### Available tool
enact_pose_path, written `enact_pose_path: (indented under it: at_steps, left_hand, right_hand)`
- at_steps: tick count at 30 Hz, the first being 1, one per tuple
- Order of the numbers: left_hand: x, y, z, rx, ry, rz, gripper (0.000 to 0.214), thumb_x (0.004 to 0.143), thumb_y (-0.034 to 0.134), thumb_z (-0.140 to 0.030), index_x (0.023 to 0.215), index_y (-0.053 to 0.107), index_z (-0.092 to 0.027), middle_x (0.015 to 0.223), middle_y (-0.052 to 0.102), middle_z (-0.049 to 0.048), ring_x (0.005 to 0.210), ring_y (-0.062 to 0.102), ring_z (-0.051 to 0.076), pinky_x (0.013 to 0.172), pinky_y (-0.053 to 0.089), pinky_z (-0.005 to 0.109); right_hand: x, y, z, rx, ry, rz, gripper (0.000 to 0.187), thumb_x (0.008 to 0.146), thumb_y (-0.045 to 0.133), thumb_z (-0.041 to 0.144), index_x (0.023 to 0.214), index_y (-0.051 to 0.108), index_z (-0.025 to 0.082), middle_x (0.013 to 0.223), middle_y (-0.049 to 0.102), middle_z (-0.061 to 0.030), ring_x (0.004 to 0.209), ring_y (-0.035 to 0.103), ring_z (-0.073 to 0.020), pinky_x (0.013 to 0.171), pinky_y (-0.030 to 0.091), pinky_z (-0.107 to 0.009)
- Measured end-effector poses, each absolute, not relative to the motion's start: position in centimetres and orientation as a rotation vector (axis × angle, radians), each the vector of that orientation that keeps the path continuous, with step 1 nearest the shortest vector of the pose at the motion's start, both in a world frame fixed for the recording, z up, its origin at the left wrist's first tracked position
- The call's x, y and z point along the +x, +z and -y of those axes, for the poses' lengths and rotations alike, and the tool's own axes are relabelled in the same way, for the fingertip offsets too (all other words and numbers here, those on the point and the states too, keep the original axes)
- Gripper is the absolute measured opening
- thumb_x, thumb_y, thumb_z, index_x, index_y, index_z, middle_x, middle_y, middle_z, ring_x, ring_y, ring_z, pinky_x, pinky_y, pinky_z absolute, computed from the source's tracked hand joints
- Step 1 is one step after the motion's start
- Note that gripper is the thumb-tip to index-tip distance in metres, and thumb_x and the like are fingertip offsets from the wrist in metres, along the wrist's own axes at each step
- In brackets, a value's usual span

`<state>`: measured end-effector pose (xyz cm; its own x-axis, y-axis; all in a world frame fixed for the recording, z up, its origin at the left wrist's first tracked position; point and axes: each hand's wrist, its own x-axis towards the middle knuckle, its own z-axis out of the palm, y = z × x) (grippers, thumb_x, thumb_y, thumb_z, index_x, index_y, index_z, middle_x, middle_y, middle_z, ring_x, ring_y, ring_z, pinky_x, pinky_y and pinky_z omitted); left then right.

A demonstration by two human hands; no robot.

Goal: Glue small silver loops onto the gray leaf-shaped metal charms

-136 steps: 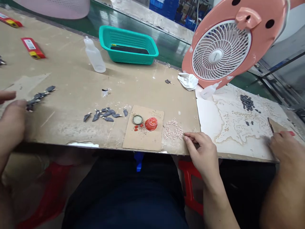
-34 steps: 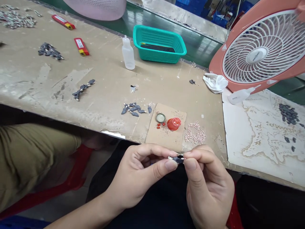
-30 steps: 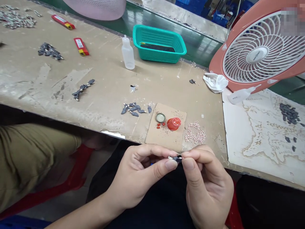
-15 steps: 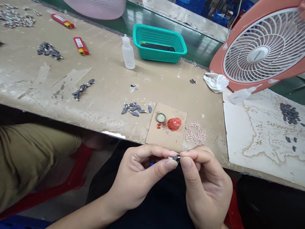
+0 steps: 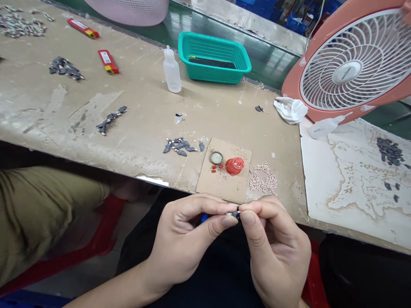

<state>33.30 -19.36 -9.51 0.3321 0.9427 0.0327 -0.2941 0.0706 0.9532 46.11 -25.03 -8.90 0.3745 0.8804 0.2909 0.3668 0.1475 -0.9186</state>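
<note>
Your left hand [image 5: 186,239] and right hand [image 5: 276,252] pinch one small dark piece [image 5: 236,213], with several beaded pieces [image 5: 181,147] seemingly finished and many pale beads [image 5: 263,182] unused.

The left hand [image 5: 184,239] and the right hand [image 5: 276,252] are held together, thumbs and forefingers pinched tip to tip.

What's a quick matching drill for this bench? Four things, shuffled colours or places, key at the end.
1 basket
2 fan
3 red cap
4 dark piece

A pinched between left hand and right hand
B teal
C on the cardboard
D pink

Pairs: 1-B, 2-D, 3-C, 4-A.
</note>
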Motion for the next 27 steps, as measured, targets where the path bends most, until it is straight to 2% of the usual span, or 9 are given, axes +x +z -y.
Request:
enact_pose_path:
  at_steps: [7, 12, 19, 27]
  left_hand:
    - [33.2, -10.0, 19.5, 1.237, 1.174, -0.802, 0.029, 0.076, 0.076, 0.002, 0.085, 0.081, -0.024, 0.083, 0.079, -0.0027, 0.076, 0.075, 0.01, 0.072, 0.061, 0.012]
    - [32.9, -9.9, 19.1, 1.204, 1.049, -0.795, 0.026, 0.074, 0.08, -0.002, 0.086, 0.081, -0.024, 0.083, 0.08, -0.0009, 0.075, 0.076, 0.014, 0.07, 0.062, 0.014]
    - [32.5, -9.7, 19.1, 1.226, 1.014, -0.815, 0.015, 0.077, 0.079, -0.005, 0.075, 0.075, -0.02, 0.073, 0.077, -0.0021, 0.064, 0.073, 0.011, 0.062, 0.057, 0.011]
    - [31.9, -10.7, 19.3, 1.567, 1.124, -0.731, 0.016, 0.081, 0.074, -0.004, 0.079, 0.073, -0.02, 0.076, 0.075, 0.0009, 0.069, 0.072, 0.015, 0.066, 0.059, 0.021]
  right_hand:
    - [46.2, -9.4, 25.0, -1.409, 0.546, 1.261, 0.013, 0.09, 0.062, 0.01, 0.092, 0.068, 0.022, 0.074, 0.059, 0.0047, 0.063, 0.052, -0.007, 0.056, 0.045, -0.019]
    - [46.4, -9.6, 25.1, -1.418, 0.594, 1.219, 0.011, 0.091, 0.063, 0.014, 0.091, 0.068, 0.023, 0.076, 0.061, 0.0026, 0.067, 0.058, -0.0098, 0.058, 0.048, -0.021]
    - [46.2, -9.5, 25.0, -1.373, 0.55, 1.247, 0.012, 0.09, 0.064, 0.011, 0.089, 0.068, 0.022, 0.072, 0.057, 0.0043, 0.062, 0.051, -0.0077, 0.055, 0.045, -0.02]
    - [47.0, -9.1, 25.3, -1.34, 0.586, 1.396, 0.015, 0.087, 0.065, 0.006, 0.093, 0.07, 0.019, 0.075, 0.063, 0.0016, 0.062, 0.056, -0.0088, 0.054, 0.048, -0.022]
